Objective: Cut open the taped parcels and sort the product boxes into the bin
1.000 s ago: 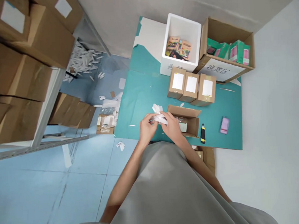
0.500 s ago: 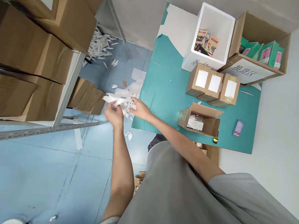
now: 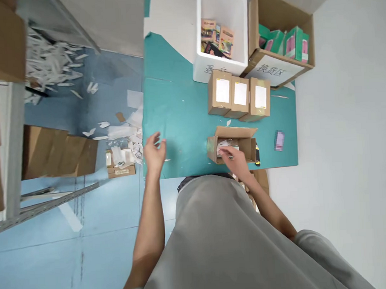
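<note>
Above the left front corner of the green-topped table, my left hand holds nothing, its fingers curled loosely apart. My right hand is at the small open cardboard box near the front edge, fingers extended over its left part. Inside that box lie white papers or cards, partly covered by the fingers. A black and yellow tool, perhaps a tape measure or a cutter, sits against the box's right side.
Behind the small box stand three closed cartons with white labels. Farther back are a white foam box of colourful packets and a larger carton of green boxes. Paper scraps lie left of the table, near shelving.
Both hands have left the white paper scraps beside the table. My left hand has come over the table corner, empty; my right hand has swung right to the small box. The view has turned right.
</note>
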`<move>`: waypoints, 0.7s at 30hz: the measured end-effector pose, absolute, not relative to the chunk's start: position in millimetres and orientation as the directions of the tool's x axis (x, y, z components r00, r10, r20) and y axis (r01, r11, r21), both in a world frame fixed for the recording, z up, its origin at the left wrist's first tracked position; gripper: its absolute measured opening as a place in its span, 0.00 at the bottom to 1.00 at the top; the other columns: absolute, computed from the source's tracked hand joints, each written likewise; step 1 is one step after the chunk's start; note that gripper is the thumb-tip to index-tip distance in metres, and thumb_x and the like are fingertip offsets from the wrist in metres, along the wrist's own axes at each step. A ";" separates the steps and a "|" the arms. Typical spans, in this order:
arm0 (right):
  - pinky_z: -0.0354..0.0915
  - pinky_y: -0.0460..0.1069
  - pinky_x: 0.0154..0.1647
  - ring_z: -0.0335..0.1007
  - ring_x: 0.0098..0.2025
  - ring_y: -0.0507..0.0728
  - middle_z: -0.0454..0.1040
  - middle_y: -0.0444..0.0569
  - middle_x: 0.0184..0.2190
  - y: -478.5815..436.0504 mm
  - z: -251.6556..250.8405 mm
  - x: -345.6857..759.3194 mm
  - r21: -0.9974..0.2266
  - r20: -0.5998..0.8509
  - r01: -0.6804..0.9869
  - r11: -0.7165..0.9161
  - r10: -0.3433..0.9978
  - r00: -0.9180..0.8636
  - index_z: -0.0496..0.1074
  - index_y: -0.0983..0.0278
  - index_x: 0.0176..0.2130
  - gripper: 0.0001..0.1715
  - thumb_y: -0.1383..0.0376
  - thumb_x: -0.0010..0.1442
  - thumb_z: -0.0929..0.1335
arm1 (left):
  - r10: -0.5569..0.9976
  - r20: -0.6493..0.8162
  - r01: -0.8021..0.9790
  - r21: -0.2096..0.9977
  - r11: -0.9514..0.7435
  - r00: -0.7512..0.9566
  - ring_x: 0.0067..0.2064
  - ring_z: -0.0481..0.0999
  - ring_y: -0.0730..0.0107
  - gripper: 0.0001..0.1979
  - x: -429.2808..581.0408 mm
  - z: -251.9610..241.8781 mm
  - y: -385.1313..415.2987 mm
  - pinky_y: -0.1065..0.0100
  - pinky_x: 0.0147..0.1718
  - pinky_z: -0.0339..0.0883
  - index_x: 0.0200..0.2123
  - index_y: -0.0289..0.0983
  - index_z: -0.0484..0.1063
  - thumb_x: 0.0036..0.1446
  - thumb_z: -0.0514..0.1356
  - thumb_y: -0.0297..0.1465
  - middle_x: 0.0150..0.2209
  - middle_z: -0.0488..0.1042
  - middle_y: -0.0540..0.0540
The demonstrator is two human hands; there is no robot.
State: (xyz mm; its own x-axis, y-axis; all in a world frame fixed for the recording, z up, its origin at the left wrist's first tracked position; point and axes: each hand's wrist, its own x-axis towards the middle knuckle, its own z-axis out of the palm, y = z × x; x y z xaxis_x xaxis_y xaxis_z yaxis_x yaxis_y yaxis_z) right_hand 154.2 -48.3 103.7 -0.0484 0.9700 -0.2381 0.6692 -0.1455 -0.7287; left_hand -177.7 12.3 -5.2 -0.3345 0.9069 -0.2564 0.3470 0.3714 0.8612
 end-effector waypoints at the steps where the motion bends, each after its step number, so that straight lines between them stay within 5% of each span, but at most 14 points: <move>1: 0.80 0.56 0.60 0.86 0.52 0.61 0.87 0.54 0.54 -46.5 107.3 175.9 -0.676 -0.226 0.717 -0.172 0.974 0.021 0.83 0.60 0.57 0.18 0.59 0.79 0.67 | 0.942 -0.226 0.342 0.890 0.303 -0.247 0.62 0.85 0.54 0.21 -145.1 6.3 9.3 0.49 0.64 0.80 0.63 0.33 0.79 0.71 0.66 0.32 0.64 0.83 0.35; 5: 0.77 0.57 0.62 0.85 0.55 0.65 0.85 0.61 0.57 -26.8 103.5 236.1 -0.340 -0.428 0.908 -0.244 0.900 0.082 0.80 0.67 0.63 0.20 0.66 0.76 0.69 | 0.972 -0.015 0.368 0.927 -0.074 0.235 0.62 0.84 0.58 0.20 -26.0 51.5 -5.2 0.57 0.63 0.81 0.68 0.41 0.77 0.77 0.60 0.32 0.64 0.82 0.40; 9: 0.73 0.57 0.66 0.80 0.66 0.69 0.80 0.65 0.65 -6.2 89.7 244.9 -0.143 -0.672 0.985 -0.099 0.740 -0.023 0.74 0.68 0.70 0.29 0.66 0.74 0.74 | 0.781 -0.263 0.646 0.730 -0.223 0.566 0.74 0.75 0.43 0.33 54.8 62.2 -10.0 0.48 0.71 0.73 0.76 0.37 0.69 0.70 0.67 0.26 0.75 0.72 0.30; 12: 0.73 0.56 0.67 0.78 0.69 0.70 0.79 0.66 0.68 2.9 81.0 234.9 -0.142 -0.734 0.988 -0.064 0.676 -0.062 0.73 0.67 0.72 0.30 0.67 0.74 0.74 | 0.692 -0.551 0.866 0.443 -0.231 0.466 0.77 0.68 0.27 0.41 90.4 46.7 -0.3 0.40 0.66 0.76 0.81 0.34 0.61 0.68 0.65 0.24 0.80 0.60 0.20; 15: 0.74 0.57 0.67 0.78 0.70 0.70 0.78 0.66 0.69 6.9 71.3 228.5 -0.149 -0.740 0.985 -0.082 0.671 -0.056 0.72 0.66 0.72 0.30 0.67 0.74 0.73 | 0.668 -0.672 0.947 0.256 -0.195 0.319 0.76 0.69 0.26 0.40 107.6 26.4 15.0 0.41 0.62 0.79 0.83 0.35 0.57 0.71 0.58 0.22 0.82 0.54 0.17; 21: 0.75 0.57 0.67 0.78 0.70 0.70 0.77 0.68 0.69 7.6 55.3 238.3 -0.139 -0.745 0.981 -0.133 0.666 -0.015 0.72 0.67 0.72 0.29 0.68 0.76 0.71 | 0.640 -0.722 0.965 0.200 -0.170 0.263 0.66 0.79 0.39 0.37 108.9 3.8 24.2 0.49 0.57 0.80 0.80 0.43 0.67 0.70 0.58 0.23 0.73 0.70 0.23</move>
